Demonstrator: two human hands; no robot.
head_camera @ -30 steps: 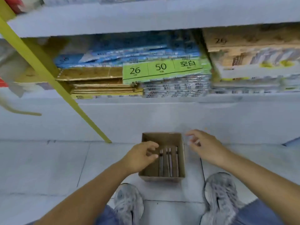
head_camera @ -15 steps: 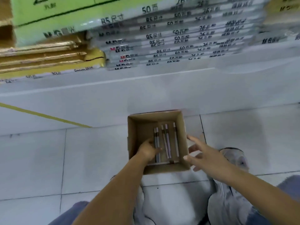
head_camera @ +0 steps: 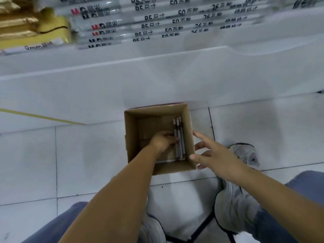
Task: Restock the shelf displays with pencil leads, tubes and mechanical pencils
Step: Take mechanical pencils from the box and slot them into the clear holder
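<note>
Head view: left hand [head_camera: 162,141] down in box [head_camera: 133,130], fingers curled against pencils [head_camera: 180,142] lying along right wall; can't tell if actually pinched. Right hand [head_camera: 215,155] spread, just outside that wall. Box on floor below shelf [head_camera: 157,71]. Step: grabbing stock. Next: firm pinch, lift clear.

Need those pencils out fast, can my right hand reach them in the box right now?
Probably yes: the box is open-topped, the pencils lie along its right wall, and the right hand hovers open just outside that wall. The left hand against them may crowd it.
</note>
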